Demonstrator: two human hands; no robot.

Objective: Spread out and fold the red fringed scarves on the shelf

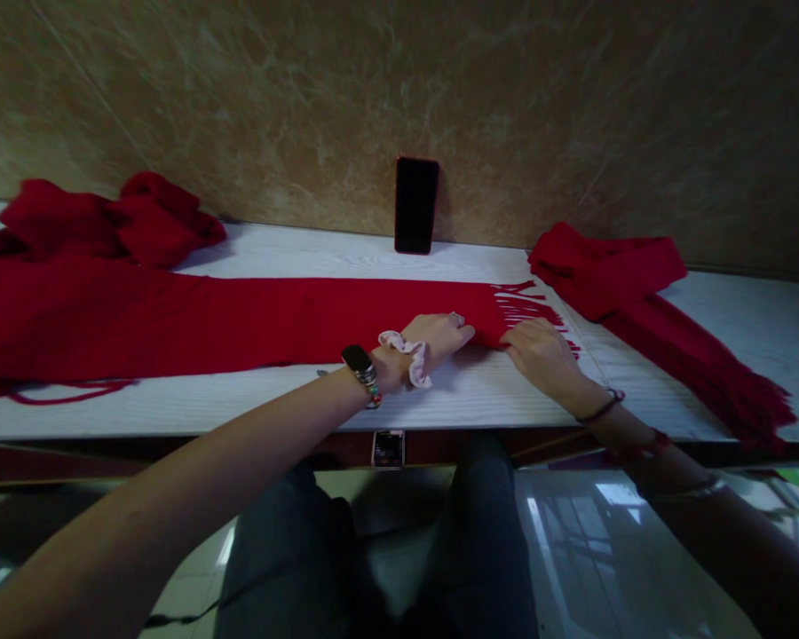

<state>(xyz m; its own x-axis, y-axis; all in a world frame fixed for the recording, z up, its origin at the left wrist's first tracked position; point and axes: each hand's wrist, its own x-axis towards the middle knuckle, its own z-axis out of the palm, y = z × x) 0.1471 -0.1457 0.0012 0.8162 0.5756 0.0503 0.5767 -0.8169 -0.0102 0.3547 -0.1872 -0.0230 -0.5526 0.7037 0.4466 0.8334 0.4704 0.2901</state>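
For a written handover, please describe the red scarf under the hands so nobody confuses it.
On the white table against the marbled wall, find the black phone leaning upright. Before it lies the long scarf, with the left hand and right hand on its fringed end. Only it is spread flat: the left scarf is heaped, the right scarf folded narrow.

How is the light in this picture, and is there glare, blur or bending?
Head view: dim overall, darker toward the corners; the white wood-grain table bows from wide-lens distortion; bright glare lies on the glossy floor tiles; the long red fringed scarf is sharp near the left hand and right hand, the near forearms softer.
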